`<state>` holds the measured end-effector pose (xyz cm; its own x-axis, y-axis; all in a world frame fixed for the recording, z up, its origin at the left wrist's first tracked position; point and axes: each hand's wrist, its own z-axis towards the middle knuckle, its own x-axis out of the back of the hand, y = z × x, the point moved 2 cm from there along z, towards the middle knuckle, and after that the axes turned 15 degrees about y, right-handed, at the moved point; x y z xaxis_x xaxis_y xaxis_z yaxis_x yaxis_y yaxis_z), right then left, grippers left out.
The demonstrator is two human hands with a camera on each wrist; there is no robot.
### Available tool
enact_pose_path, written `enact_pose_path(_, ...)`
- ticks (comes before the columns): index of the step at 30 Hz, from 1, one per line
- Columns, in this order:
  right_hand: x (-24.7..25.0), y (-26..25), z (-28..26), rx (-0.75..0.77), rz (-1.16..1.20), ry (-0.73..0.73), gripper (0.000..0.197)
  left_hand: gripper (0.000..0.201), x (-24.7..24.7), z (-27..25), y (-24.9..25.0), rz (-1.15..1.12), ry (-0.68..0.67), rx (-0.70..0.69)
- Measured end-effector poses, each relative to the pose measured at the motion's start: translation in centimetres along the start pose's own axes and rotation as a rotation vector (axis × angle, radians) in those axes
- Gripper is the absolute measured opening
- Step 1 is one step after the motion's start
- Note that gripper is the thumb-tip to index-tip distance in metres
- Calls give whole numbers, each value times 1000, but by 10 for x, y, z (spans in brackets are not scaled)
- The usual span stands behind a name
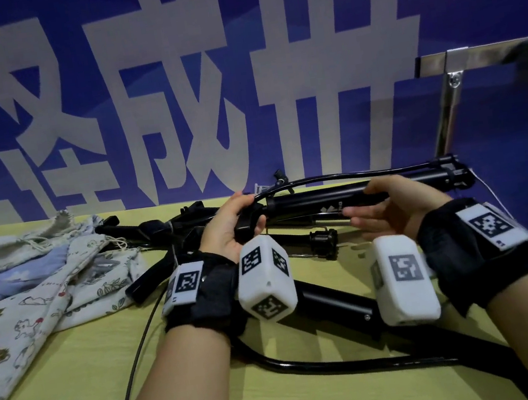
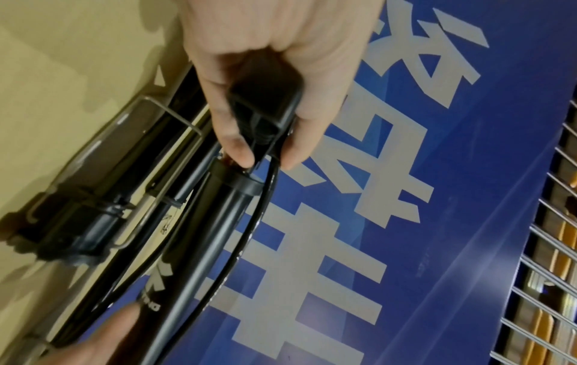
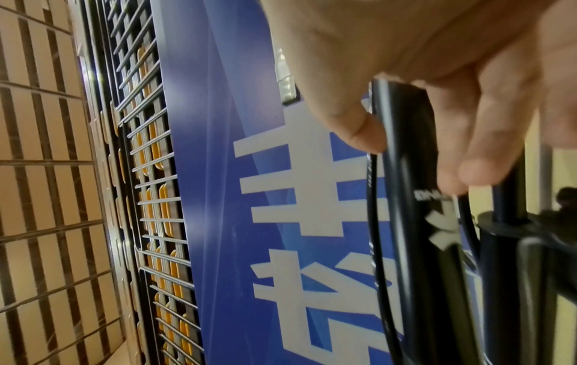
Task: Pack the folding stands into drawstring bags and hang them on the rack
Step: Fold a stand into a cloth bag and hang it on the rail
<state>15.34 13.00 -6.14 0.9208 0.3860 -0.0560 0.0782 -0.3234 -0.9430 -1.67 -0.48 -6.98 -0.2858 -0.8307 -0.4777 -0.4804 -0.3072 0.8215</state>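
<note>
A black folding stand (image 1: 317,200) is held level above the yellow-green table (image 1: 77,378), both hands on it. My left hand (image 1: 236,220) grips its black clamp end (image 2: 265,108), thumb and fingers curled round it. My right hand (image 1: 378,204) holds the tube (image 3: 409,177) near the white logo, thumb on one side and fingers on the other. A thin black cable (image 1: 337,176) arcs over the tube. Several printed drawstring bags (image 1: 30,283) lie in a heap at the left. More black stands (image 1: 335,305) lie beneath my wrists.
A blue banner with large white characters (image 1: 239,84) stands right behind the table. A metal rail and post (image 1: 449,79) rise at the right. A black cable (image 1: 329,360) loops across the near table. Wire grid shelving (image 3: 149,172) shows beyond the banner.
</note>
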Motion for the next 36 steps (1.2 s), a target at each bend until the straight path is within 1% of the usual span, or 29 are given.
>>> enact_pose_path(2,4,-7,-4,25,-80,6,21,7,3,3,0,24,9,19)
enact_pose_path(4,5,-16,-8,89,-146,32,15,11,5,6,1,57,11,50)
enact_pose_path(6,4,-28,-9,141,-159,60,16,12,7,7,1,101,2,72)
enact_pose_path(8,5,-43,-5,173,-145,83,15,8,6,6,2,159,-45,58)
enact_pose_path(11,3,-64,9,220,-179,149,15,14,2,2,1,211,-116,45)
enact_pose_path(13,-1,-75,19,264,-254,203,18,20,1,1,-4,270,-132,58)
enact_pose_path(15,-5,-83,31,300,-347,237,20,22,1,1,-8,332,-127,66)
enact_pose_path(17,-9,-91,45,337,-476,261,19,21,-1,2,-9,358,-121,71)
enact_pose_path(19,-14,-95,58,357,-659,260,16,18,-1,2,-9,365,-122,74)
enact_pose_path(20,-19,-97,64,375,-792,246,14,16,0,3,-9,368,-121,76)
enact_pose_path(23,-33,-97,84,480,-1250,164,18,15,-1,5,-9,377,-127,68)
enact_pose_path(25,-40,-93,98,480,-1446,98,24,14,-2,6,-8,379,-137,62)
enact_pose_path(26,-42,-91,104,465,-1503,67,26,13,-4,6,-7,382,-145,58)
enact_pose_path(28,-49,-85,118,453,-1557,12,29,13,-5,8,-6,384,-148,53)
enact_pose_path(30,-55,-79,127,460,-1602,-13,30,12,-5,10,-7,388,-150,48)
enact_pose_path(33,-65,-73,137,462,-1651,-89,36,12,-6,13,-9,407,-162,49)
enact_pose_path(36,-68,-76,150,455,-1586,-122,37,12,-7,14,-10,405,-179,48)
